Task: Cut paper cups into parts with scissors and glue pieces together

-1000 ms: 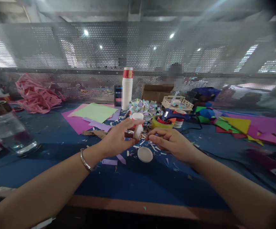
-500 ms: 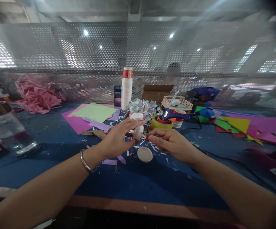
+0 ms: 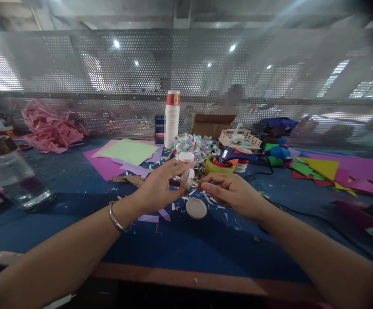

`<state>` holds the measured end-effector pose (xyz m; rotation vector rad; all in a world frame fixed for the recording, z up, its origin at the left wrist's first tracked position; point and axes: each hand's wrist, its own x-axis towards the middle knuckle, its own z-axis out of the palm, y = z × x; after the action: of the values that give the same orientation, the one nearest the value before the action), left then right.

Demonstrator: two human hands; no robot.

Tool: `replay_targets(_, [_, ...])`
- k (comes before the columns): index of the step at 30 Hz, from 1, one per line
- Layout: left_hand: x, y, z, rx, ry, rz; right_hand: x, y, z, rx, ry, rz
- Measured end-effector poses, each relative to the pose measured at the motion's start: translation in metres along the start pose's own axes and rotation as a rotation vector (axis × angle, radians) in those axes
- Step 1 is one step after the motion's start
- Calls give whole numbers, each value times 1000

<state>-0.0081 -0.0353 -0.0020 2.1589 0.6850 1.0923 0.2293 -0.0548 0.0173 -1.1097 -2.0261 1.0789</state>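
Cap (image 3: pixel 187 178), small, white, round, between fingertips (image 3: pixel 186 165)

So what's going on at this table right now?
A person sits at a blue craft table littered with paper scraps. Their left hand pinches a small white round piece, while the right hand is closed beside it on something too small to make out. A white cap lies just below the hands, with tape rolls and coloured paper behind.
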Motion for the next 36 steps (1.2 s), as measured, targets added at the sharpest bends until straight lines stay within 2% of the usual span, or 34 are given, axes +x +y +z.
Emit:
replay_targets(16, [0, 6, -2, 24, -6, 33, -2, -4, -2, -46, 0, -46])
replay_targets(25, [0, 11, -8, 209, -4, 48, 0, -1, -3, -114, 12, -54])
replay_targets(30, [1, 12, -9, 234, 33, 74, 0, 3, -1, -67, 17, -38])
replay_targets(32, [2, 13, -10, 230, 64, 44, 1, 5, 1, 42, 112, -23])
replay_targets(33, [2, 13, -11, 228, 79, 24, 1, 5, 2, 122, 200, -21])
replay_targets(36, [4, 16, -13, 253, 73, -41, 4, 6, -1, 389, 552, -74])
